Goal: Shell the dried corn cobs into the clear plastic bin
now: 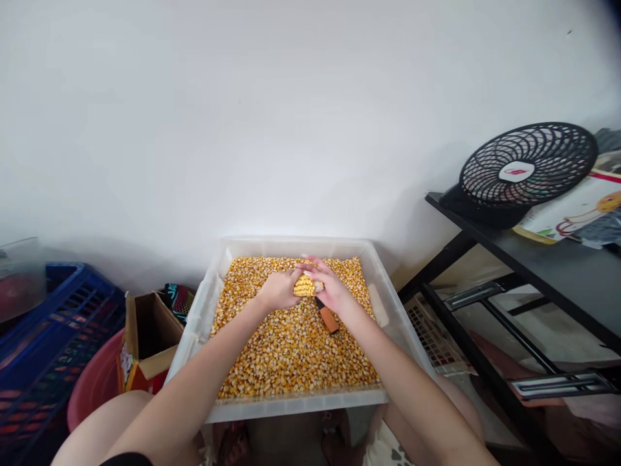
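Note:
Both my hands are closed around a corn cob [304, 287], held above a bed of loose corn kernels [291, 353]. My left hand [283, 288] grips the cob's left end. My right hand [330, 285] wraps the other end, with some fingers lifted over the top. Rows of yellow kernels show between the hands, and a paler patch lies by the right palm. Under my right hand, a tool with an orange-brown block handle [328, 320] rests on the kernels; its dark part is partly hidden. The kernels fill a translucent plastic tub [295, 412].
To the left are a cardboard box [152, 336], a pink basin [94, 382] and a blue plastic crate [41, 349]. On the right, a black fan [528, 165] stands on a dark table [587, 272]. A pale basket [431, 330] sits below. A white wall [291, 116] rises behind the tub.

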Demonstrator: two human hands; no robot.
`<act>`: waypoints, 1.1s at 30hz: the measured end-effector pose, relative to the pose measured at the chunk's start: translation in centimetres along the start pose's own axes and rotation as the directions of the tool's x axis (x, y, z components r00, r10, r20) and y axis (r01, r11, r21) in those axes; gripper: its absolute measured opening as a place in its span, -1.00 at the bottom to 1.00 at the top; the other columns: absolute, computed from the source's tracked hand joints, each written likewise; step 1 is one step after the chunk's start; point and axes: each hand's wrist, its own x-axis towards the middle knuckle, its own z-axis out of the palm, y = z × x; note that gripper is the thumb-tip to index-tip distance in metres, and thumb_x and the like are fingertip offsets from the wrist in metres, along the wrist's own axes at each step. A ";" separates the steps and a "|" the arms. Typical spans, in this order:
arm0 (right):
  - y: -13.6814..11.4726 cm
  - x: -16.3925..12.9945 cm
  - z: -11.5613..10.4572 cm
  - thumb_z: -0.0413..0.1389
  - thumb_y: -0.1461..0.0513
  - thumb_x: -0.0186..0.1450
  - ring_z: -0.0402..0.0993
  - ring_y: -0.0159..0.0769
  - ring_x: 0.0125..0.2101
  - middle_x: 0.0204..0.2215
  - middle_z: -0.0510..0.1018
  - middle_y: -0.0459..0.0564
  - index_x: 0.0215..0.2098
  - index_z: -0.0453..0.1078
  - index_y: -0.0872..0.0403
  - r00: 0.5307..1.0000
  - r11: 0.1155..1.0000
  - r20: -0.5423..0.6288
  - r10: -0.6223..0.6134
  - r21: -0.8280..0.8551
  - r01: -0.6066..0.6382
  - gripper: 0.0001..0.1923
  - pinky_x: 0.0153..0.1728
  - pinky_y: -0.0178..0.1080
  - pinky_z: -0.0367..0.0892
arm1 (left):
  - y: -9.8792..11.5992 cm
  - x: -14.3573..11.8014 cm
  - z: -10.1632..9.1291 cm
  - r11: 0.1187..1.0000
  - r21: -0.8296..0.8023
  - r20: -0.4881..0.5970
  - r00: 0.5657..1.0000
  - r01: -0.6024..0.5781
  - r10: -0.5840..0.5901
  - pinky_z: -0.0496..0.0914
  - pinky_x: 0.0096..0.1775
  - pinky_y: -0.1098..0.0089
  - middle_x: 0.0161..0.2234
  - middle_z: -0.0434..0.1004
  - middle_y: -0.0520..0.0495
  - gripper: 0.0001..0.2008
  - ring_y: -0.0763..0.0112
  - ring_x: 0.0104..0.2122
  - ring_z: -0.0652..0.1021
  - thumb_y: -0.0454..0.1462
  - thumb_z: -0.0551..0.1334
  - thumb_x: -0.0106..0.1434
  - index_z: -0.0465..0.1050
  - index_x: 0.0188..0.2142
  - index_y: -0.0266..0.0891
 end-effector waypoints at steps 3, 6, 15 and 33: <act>-0.1 -0.1 -0.3 0.12 0.36 -0.01 0.44 -0.28 -0.19 -0.14 0.50 -0.12 -0.10 0.31 -0.07 0.998 0.999 0.055 -0.009 0.032 0.008 -0.51 -0.26 -0.26 0.35 | 0.0 0.0 0.0 1.000 -0.007 -0.003 1.000 0.005 -0.005 0.38 -0.32 0.33 -0.25 0.52 -0.14 -0.55 0.19 -0.31 0.54 -0.18 0.14 0.05 0.23 -0.05 -0.23; -0.2 -0.2 -0.3 0.09 0.35 0.00 0.41 -0.25 -0.15 -0.11 0.48 -0.11 -0.08 0.30 -0.07 0.997 0.998 0.077 -0.033 0.063 0.028 -0.51 -0.21 -0.21 0.34 | 0.1 -0.1 -0.2 1.000 -0.026 0.003 1.000 0.011 -0.011 0.37 -0.31 0.34 -0.25 0.53 -0.12 -0.56 0.21 -0.31 0.54 -0.17 0.13 0.06 0.22 -0.04 -0.20; -0.2 -0.1 -0.2 0.18 0.33 0.00 0.43 -0.33 -0.23 -0.16 0.49 -0.13 -0.10 0.29 -0.09 0.999 0.997 0.029 0.021 -0.074 -0.019 -0.52 -0.30 -0.30 0.33 | 0.1 0.1 -0.2 0.998 -0.031 0.072 0.996 0.050 -0.048 0.37 -0.28 0.33 -0.25 0.53 -0.14 -0.53 0.17 -0.29 0.54 -0.16 0.14 0.03 0.24 -0.04 -0.23; -0.2 0.0 -0.9 0.16 0.34 0.03 0.39 -0.39 -0.22 -0.10 0.44 -0.12 -0.11 0.31 -0.09 0.992 0.995 0.122 0.036 -0.094 -0.025 -0.55 -0.33 -0.37 0.29 | -0.1 0.1 -0.1 0.990 -0.133 0.114 0.993 0.047 -0.031 0.35 -0.29 0.36 -0.28 0.54 -0.15 -0.52 0.19 -0.30 0.54 -0.16 0.18 0.01 0.28 -0.06 -0.25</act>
